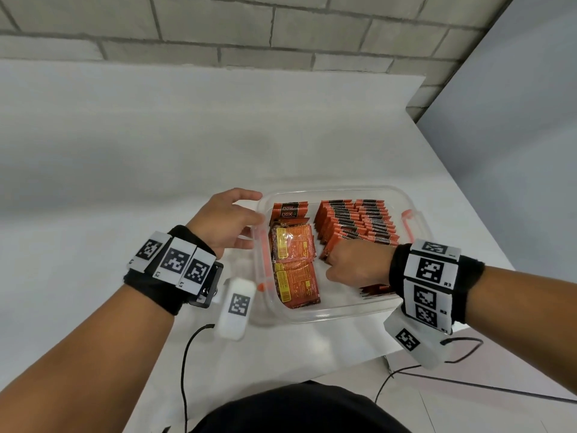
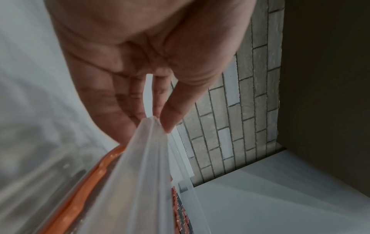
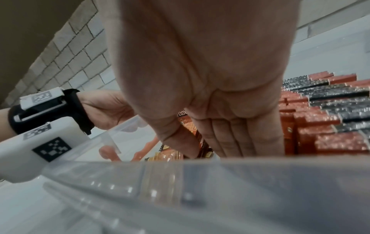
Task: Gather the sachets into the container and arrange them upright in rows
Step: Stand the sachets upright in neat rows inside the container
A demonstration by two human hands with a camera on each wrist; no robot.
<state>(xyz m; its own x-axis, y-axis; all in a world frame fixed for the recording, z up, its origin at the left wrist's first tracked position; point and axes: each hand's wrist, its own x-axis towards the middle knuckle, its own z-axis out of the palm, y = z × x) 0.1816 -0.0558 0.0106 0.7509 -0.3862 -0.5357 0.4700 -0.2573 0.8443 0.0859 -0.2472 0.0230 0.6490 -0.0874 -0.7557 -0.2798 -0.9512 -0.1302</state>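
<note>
A clear plastic container [image 1: 327, 315] sits on the white table. Orange-and-black sachets [image 1: 356, 223] stand upright in rows across its right half. A few more orange sachets [image 1: 293, 267] lie flat in its left half. My left hand [image 1: 231, 220] grips the container's left rim [image 2: 140, 158], with the thumb and fingers [image 2: 160, 110] pinching it. My right hand [image 1: 356, 264] reaches down inside, at the near end of the upright rows [image 3: 320, 126]. Its fingers [image 3: 230, 142] are straight and together, pointing at the bottom beside the flat sachets [image 3: 170, 156]. I see nothing held in it.
Orange latches [image 1: 409, 220] hang on the container's sides. The container's near wall [image 3: 220, 190] stands close under my right wrist. The table edge [image 1: 468, 245] runs just right of the container, and a brick wall [image 1: 281, 26] rises behind the table. Black cables [image 1: 187, 354] trail from my wrists.
</note>
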